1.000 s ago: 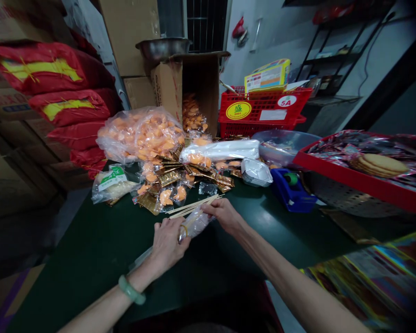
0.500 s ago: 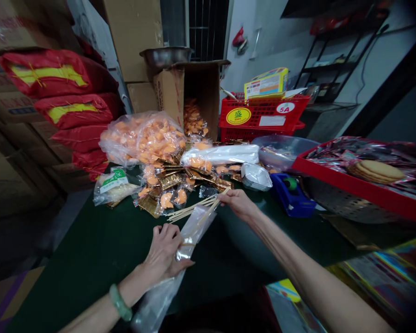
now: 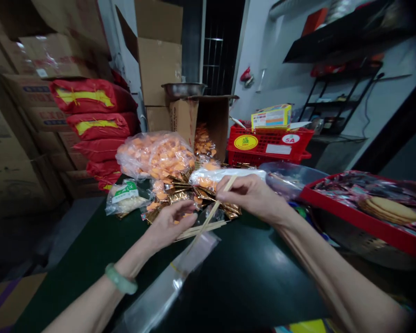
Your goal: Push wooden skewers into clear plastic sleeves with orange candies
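Note:
Wooden sticks (image 3: 213,210) are pinched in my right hand (image 3: 249,196), slanting down toward the mouth of a long clear plastic bag sleeve (image 3: 180,273) with a yellow band around it. My left hand (image 3: 171,224), with a green bangle on the wrist, has its fingers apart and nothing visible between them. It hovers just left of the sticks, beside more loose sticks (image 3: 217,225) on the dark green table (image 3: 249,277). The lower ends of the held sticks overlap the bag mouth; whether they are inside it is hard to tell.
Behind my hands lie gold packets (image 3: 180,196) and a big bag of orange pieces (image 3: 156,152). An open cardboard box (image 3: 183,118) and a red basket (image 3: 253,155) stand farther back. On the right is a red-rimmed tray (image 3: 353,212) of packets with round biscuits (image 3: 384,208).
My left hand has let go of the plastic sleeve and moved up toward the sticks. My right hand has raised its sticks away from the sleeve. The view has tilted upward.

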`<move>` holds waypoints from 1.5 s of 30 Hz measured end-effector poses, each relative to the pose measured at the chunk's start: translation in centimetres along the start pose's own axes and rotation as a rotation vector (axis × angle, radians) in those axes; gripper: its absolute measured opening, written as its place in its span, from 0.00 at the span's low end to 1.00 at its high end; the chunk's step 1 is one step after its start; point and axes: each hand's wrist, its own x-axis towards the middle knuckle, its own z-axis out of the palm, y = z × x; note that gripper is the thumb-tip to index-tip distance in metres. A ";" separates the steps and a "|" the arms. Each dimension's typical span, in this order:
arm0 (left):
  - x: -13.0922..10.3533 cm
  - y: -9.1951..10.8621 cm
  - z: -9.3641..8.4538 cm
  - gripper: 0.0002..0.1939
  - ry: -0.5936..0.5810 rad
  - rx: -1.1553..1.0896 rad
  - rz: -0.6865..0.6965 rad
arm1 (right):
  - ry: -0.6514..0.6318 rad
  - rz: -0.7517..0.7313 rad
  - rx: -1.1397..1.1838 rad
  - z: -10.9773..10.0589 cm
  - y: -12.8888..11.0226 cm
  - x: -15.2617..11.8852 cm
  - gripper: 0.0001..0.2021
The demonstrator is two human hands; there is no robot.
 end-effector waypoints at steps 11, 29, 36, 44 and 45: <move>1.8 -1.2 -3.2 0.20 0.127 -0.548 -0.138 | -0.182 -0.145 -0.081 5.0 0.2 6.5 0.20; 2.0 0.6 -6.0 0.17 0.449 -0.413 -0.005 | 0.116 -0.187 0.171 9.0 1.7 9.2 0.05; 2.0 -0.4 -5.7 0.17 0.497 -0.461 -0.025 | 0.235 -0.495 -0.288 11.0 2.0 7.1 0.17; 0.9 -0.8 -5.1 0.15 0.479 -0.494 -0.041 | 0.303 -0.330 -0.256 11.7 1.3 5.0 0.19; 0.7 -0.7 -4.9 0.14 0.461 -0.484 -0.043 | 0.318 -0.225 -0.172 11.4 1.0 5.2 0.19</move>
